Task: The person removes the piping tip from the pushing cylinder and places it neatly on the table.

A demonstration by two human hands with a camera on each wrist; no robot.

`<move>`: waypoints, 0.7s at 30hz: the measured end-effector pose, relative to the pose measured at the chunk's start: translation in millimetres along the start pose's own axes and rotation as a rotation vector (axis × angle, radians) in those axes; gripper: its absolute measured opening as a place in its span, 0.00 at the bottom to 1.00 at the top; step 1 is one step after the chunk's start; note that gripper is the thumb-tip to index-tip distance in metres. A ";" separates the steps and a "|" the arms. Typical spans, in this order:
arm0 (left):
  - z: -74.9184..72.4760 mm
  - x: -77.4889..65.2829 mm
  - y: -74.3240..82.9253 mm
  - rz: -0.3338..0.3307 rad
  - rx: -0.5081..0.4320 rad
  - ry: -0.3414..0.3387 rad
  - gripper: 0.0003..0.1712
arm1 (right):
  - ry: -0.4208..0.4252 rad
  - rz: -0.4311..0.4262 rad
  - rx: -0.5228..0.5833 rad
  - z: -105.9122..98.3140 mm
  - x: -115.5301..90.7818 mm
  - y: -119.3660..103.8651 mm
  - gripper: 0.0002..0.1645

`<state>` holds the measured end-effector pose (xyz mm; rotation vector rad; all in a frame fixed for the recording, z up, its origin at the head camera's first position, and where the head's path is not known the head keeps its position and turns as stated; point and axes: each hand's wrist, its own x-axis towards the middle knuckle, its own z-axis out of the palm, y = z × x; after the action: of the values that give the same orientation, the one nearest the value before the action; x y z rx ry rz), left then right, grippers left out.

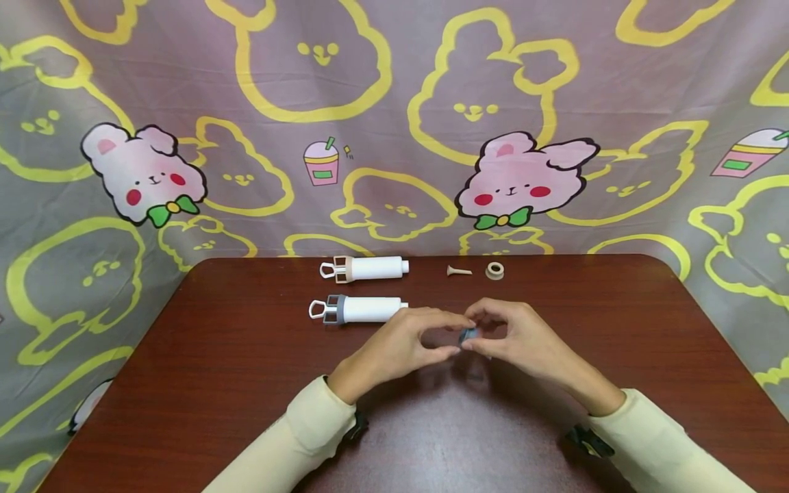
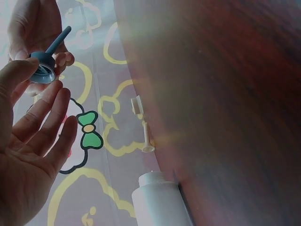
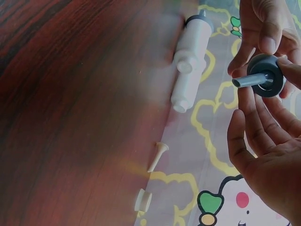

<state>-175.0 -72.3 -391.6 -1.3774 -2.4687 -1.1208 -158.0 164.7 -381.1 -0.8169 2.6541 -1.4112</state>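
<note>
Between both hands is a blue-grey screw ring (image 3: 259, 61) with a slim blue-grey nozzle (image 3: 249, 81) standing out through its hole. In the head view the two hands meet over the table's middle. My left hand (image 1: 397, 346) pinches the ring from the left, thumb and fingertips at its edge. From the other side my right hand (image 1: 524, 335) pinches it with thumb and fingers. The left wrist view shows the ring's open underside and the nozzle (image 2: 60, 38) slanting away from it. Fingers cover much of the ring in the head view.
Just behind my left hand lies a white tube with a grey collar and loop handle (image 1: 370, 309). Farther back is a similar white tube with a beige collar (image 1: 376, 268). A beige nozzle (image 1: 459, 271) and beige ring (image 1: 494, 271) lie near the brown table's (image 1: 246, 383) back edge.
</note>
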 end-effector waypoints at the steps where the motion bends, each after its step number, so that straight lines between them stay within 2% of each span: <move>1: 0.1 0.2 -0.3 -0.001 -0.014 -0.002 0.22 | -0.001 -0.001 0.001 -0.1 -0.2 0.0 0.12; 11: 1.3 1.5 -2.6 -0.016 -0.119 -0.007 0.21 | -0.003 -0.002 0.014 -0.8 -0.7 -0.6 0.13; 21: 1.2 0.3 -1.9 -0.020 -0.196 0.043 0.21 | 0.013 -0.023 0.033 -0.8 -1.0 -0.4 0.14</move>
<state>-176.3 -71.9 -393.4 -1.3621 -2.4026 -1.4141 -157.2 165.7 -380.6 -0.8417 2.6320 -1.4657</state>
